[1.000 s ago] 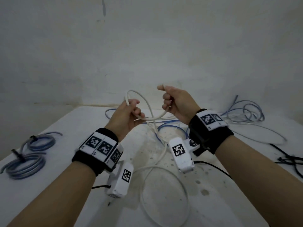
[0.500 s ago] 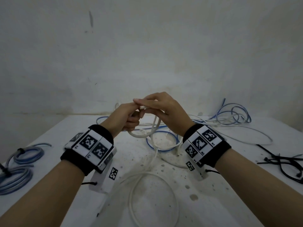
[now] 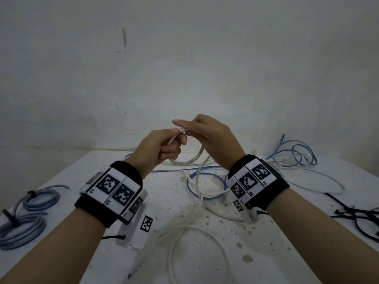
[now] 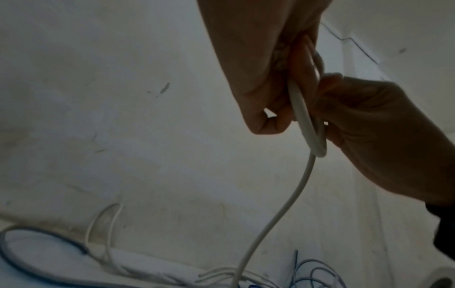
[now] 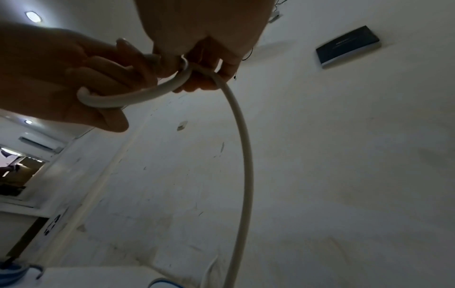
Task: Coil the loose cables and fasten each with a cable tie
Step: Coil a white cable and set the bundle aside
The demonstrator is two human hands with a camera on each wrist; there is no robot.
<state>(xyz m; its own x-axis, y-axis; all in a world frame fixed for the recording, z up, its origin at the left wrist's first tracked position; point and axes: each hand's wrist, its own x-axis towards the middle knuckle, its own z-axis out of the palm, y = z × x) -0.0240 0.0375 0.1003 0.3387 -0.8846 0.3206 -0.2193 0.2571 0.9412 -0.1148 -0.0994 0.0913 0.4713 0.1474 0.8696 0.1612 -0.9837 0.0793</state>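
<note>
Above the middle of the table, my left hand [image 3: 164,146] grips a small loop of the white cable [image 3: 190,160] in its curled fingers. My right hand [image 3: 205,132] meets it from the right and pinches the same cable at the top of the loop, index finger stretched out. In the left wrist view the cable [image 4: 305,120] curves between the left hand [image 4: 265,78] and the right hand [image 4: 369,126]. From the right hand [image 5: 202,48] the cable [image 5: 243,155] hangs down to the table [image 3: 287,242], where it lies in a wide slack loop [image 3: 205,230].
Tied blue coils [image 3: 30,212] lie at the table's left edge. A loose blue cable [image 3: 295,154] is tangled at the back right, with another blue loop [image 3: 205,196] in the middle. Black cable ties [image 3: 359,214] lie at the right edge. A wall stands close behind.
A second ago my hands were apart with a big loop between them. They have come together, and the loop is now small and gathered in the left hand.
</note>
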